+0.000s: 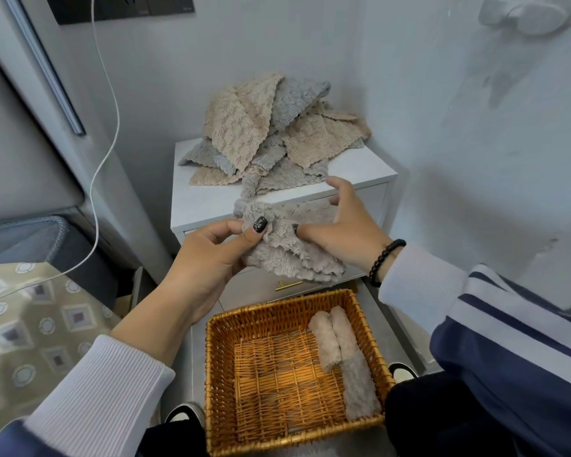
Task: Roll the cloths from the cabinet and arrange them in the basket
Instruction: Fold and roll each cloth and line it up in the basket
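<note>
— Both hands have a grip on the cloth (287,239): left hand (211,255) pinches one edge, right hand (340,229) the other.

— Why up there?

— Held over the basket (218,357), it hangs free for rolling. Two rolls (340,354) already hug its right wall; the pile (271,136) waits on the cabinet (198,199).

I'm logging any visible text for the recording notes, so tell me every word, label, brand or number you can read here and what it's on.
No readable text in this view.
Black wall socket panel: faint marks under the outlets, too small and blurred to read.
Left hand thumbnail: light pattern on dark polish, not legible as letters.
Patterned fabric at left: shapes only, no writing.
Wicker basket, cloth pile and white cabinet: no labels showing.
</note>
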Motion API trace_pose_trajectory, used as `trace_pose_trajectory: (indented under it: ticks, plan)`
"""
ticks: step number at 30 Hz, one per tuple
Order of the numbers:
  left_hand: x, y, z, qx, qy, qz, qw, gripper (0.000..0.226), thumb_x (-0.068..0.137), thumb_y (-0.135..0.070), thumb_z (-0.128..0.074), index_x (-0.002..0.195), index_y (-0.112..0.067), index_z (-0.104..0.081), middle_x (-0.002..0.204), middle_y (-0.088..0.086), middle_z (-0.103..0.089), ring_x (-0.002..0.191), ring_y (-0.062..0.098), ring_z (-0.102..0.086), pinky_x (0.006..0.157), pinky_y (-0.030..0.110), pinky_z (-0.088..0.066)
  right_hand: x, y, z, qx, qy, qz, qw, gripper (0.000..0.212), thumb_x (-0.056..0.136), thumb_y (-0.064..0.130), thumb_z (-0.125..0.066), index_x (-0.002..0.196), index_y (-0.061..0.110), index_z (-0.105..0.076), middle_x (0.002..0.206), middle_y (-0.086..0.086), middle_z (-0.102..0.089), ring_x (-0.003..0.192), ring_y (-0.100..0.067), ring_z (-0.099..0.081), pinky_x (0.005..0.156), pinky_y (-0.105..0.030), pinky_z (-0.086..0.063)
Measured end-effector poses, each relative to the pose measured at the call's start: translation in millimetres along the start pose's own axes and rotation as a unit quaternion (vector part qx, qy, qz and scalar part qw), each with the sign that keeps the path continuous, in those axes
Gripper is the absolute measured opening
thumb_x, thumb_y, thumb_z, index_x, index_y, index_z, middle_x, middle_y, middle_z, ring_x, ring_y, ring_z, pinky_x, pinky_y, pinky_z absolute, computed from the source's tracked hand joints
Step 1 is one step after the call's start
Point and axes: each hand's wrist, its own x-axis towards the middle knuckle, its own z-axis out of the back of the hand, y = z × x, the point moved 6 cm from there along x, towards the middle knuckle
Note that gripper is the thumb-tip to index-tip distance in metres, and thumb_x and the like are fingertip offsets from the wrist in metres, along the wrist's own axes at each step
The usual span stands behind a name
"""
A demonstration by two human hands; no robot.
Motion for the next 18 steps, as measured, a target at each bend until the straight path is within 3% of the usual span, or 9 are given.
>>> trace_pose_trajectory:
  ticks: [2, 5, 9, 13, 16, 18]
  plan:
    - [-0.3, 2.2, -2.2, 0.019, -0.002, 0.013, 1.000, 0.024, 0.062, -0.030, -0.078, 0.071, -0.008, -0.071, 0.073, 0.006, -0.071, 0.065, 0.013, -0.065, 0.063, 0.021, -0.057, -7.4, 9.0, -9.5, -0.032, 0.018, 0.057, 0.998, 0.061, 0.081, 0.027, -0.073, 0.133, 0.029, -0.041, 0.133, 0.003, -0.036, 0.102, -0.016, -0.056, 0.075, -0.011, -0.050]
    - [-1.2, 3.7, -3.3, 0.022, -0.014, 0.031, 0.999, 0.014, 0.069, -0.026, -0.071, 0.064, -0.013, -0.068, 0.067, 0.004, -0.070, 0.059, 0.010, -0.065, 0.057, 0.020, -0.056, -15.5, 16.3, -18.5, -0.001, 0.029, 0.088, 0.996, 0.020, 0.087, 0.019, -0.066, 0.106, 0.024, -0.064, 0.114, 0.005, -0.062, 0.089, -0.016, -0.066, 0.072, -0.022, -0.055]
    - [-1.0, 4.6, 1.5, 0.050, -0.040, 0.053, 0.997, 0.018, 0.083, -0.027, -0.068, 0.076, -0.010, -0.067, 0.070, 0.005, -0.071, 0.059, 0.011, -0.065, 0.056, 0.023, -0.058, -21.0, 24.5, -17.5, 0.098, 0.067, 0.104, 0.987, 0.011, 0.085, 0.022, -0.069, 0.093, 0.028, -0.071, 0.087, 0.013, -0.068, 0.080, -0.005, -0.063, 0.072, -0.019, -0.048]
    - [-2.5, 4.7, 0.0, 0.036, -0.043, 0.068, 0.996, 0.029, 0.075, -0.039, -0.069, 0.081, -0.011, -0.075, 0.081, 0.010, -0.075, 0.064, 0.014, -0.069, 0.056, 0.025, -0.059, -23.7, 24.6, -21.8, 0.051, 0.089, 0.126, 0.987, 0.016, 0.083, 0.023, -0.072, 0.089, 0.037, -0.069, 0.097, 0.012, -0.070, 0.092, -0.008, -0.065, 0.086, -0.025, -0.052]
    - [-3.0, 4.2, -0.9, 0.031, -0.049, 0.076, 0.995, 0.032, 0.075, -0.041, -0.069, 0.083, -0.011, -0.076, 0.087, 0.012, -0.076, 0.070, 0.016, -0.071, 0.058, 0.026, -0.060, -20.7, 22.0, -17.5, 0.062, 0.035, 0.116, 0.991, 0.009, 0.088, 0.019, -0.068, 0.094, 0.022, -0.074, 0.095, 0.002, -0.073, 0.087, -0.013, -0.067, 0.081, -0.028, -0.054]
    - [-2.4, 5.0, 0.9, 0.028, -0.061, 0.081, 0.994, 0.033, 0.085, -0.038, -0.066, 0.092, -0.007, -0.074, 0.093, 0.012, -0.077, 0.077, 0.018, -0.072, 0.065, 0.030, -0.062, -19.6, 22.0, -13.4, 0.101, 0.018, 0.118, 0.988, 0.014, 0.089, 0.016, -0.067, 0.101, 0.016, -0.074, 0.095, 0.002, -0.073, 0.082, -0.006, -0.066, 0.074, -0.019, -0.052]
